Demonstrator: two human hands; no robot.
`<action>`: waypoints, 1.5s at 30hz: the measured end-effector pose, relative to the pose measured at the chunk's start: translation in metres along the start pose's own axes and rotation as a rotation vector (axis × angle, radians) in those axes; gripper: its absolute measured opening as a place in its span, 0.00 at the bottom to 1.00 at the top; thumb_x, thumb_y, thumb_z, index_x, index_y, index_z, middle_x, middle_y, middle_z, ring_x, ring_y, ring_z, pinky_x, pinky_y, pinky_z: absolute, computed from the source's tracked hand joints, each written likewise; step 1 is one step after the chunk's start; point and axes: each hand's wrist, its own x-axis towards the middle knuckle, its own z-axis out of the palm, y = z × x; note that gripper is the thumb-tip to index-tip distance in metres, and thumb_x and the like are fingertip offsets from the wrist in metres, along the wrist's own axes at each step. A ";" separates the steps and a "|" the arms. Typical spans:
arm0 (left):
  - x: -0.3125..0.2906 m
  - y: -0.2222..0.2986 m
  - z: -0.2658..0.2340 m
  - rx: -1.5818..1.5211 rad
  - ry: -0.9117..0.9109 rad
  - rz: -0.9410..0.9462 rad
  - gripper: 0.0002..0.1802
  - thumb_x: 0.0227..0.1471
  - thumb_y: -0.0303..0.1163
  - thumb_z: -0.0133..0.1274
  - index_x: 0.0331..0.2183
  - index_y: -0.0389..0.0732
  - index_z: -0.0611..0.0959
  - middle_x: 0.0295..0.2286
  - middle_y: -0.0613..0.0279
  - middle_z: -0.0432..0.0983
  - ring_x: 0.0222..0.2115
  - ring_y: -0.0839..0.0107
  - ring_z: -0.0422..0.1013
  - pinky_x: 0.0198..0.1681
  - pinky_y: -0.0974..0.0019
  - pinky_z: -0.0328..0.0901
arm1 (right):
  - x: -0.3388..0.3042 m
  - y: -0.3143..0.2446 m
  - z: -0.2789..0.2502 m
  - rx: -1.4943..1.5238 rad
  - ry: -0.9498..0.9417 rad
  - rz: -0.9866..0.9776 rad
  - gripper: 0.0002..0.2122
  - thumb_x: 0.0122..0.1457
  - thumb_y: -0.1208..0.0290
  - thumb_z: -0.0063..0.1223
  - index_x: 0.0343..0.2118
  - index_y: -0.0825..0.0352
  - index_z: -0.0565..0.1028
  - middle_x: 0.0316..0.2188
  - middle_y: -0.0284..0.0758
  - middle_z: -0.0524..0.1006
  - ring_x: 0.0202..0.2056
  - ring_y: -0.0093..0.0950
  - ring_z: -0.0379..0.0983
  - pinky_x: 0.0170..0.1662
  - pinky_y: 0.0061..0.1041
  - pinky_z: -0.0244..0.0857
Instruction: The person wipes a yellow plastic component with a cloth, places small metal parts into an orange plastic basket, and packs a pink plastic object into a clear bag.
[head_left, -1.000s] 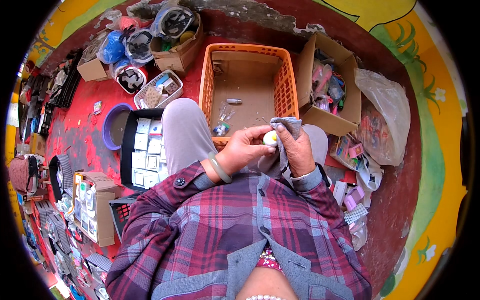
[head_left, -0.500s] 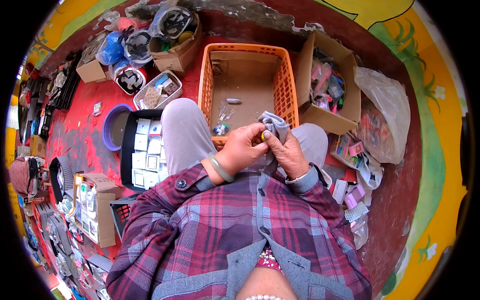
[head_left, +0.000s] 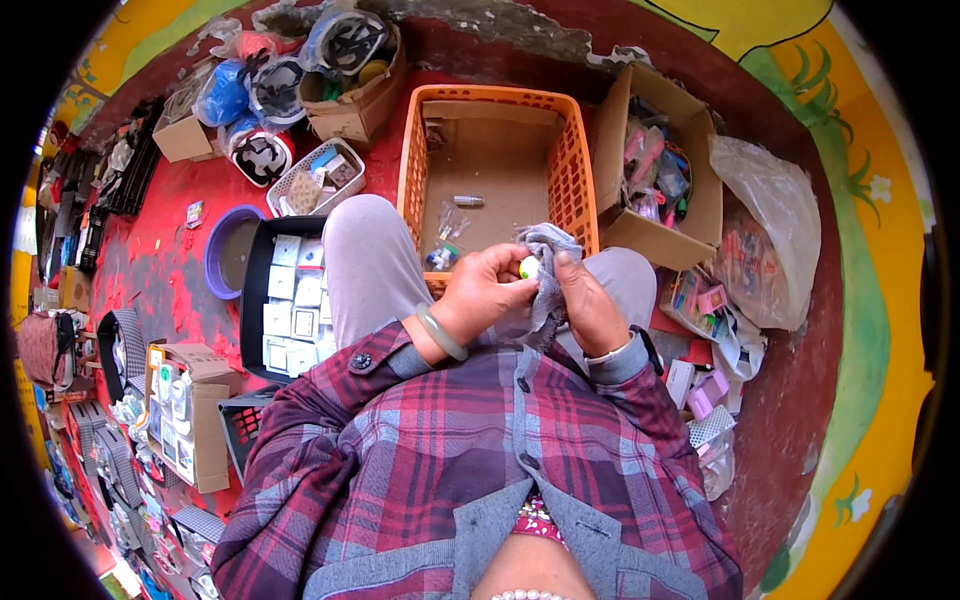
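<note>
Between thumb and fingers, my left hand (head_left: 482, 292) pinches a small round white, yellow and green object (head_left: 529, 267); its kind is too small to make out. My right hand (head_left: 588, 305) grips a grey cloth (head_left: 546, 290) that hangs down against that object. Both hands are close together above my lap, at the near edge of an orange plastic basket (head_left: 408, 170). A cardboard sheet (head_left: 500, 150) lines the basket. On it lie a silvery cylinder (head_left: 468, 201) and several small items in clear plastic (head_left: 443, 255).
At the right stands an open cardboard box (head_left: 655, 235) of mixed goods, beside a clear plastic bag (head_left: 765, 200). To the left are a black tray (head_left: 262, 250) of small white boxes, a purple basin (head_left: 215, 262) and a white basket (head_left: 352, 190). Bagged helmets (head_left: 262, 158) lie farther back.
My hands have moved slightly apart. More of the small round object now shows, and the cloth has shifted and hangs more openly between the hands.
</note>
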 end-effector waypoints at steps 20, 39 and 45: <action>0.006 0.004 -0.005 0.291 -0.112 0.290 0.13 0.45 0.25 0.56 0.36 0.34 0.76 0.35 0.62 0.71 0.34 0.72 0.69 0.41 0.72 0.63 | 0.005 0.009 -0.005 0.149 0.122 0.125 0.17 0.60 0.58 0.41 0.39 0.70 0.71 0.31 0.32 0.74 0.29 0.19 0.70 0.32 0.19 0.66; 0.004 0.022 -0.008 -0.404 -0.278 -0.261 0.30 0.41 0.18 0.55 0.48 0.38 0.65 0.38 0.61 0.71 0.40 0.72 0.68 0.44 0.70 0.64 | -0.004 -0.016 -0.031 0.000 -0.241 -0.004 0.23 0.58 0.72 0.46 0.55 0.69 0.57 0.50 0.32 0.65 0.48 0.24 0.62 0.52 0.23 0.55; -0.003 0.027 -0.007 0.111 -0.352 -0.147 0.26 0.40 0.18 0.57 0.44 0.36 0.68 0.36 0.64 0.71 0.38 0.75 0.67 0.43 0.71 0.64 | 0.006 0.002 -0.022 -0.359 -0.335 -0.320 0.14 0.55 0.72 0.51 0.45 0.67 0.71 0.49 0.39 0.67 0.51 0.28 0.62 0.53 0.23 0.54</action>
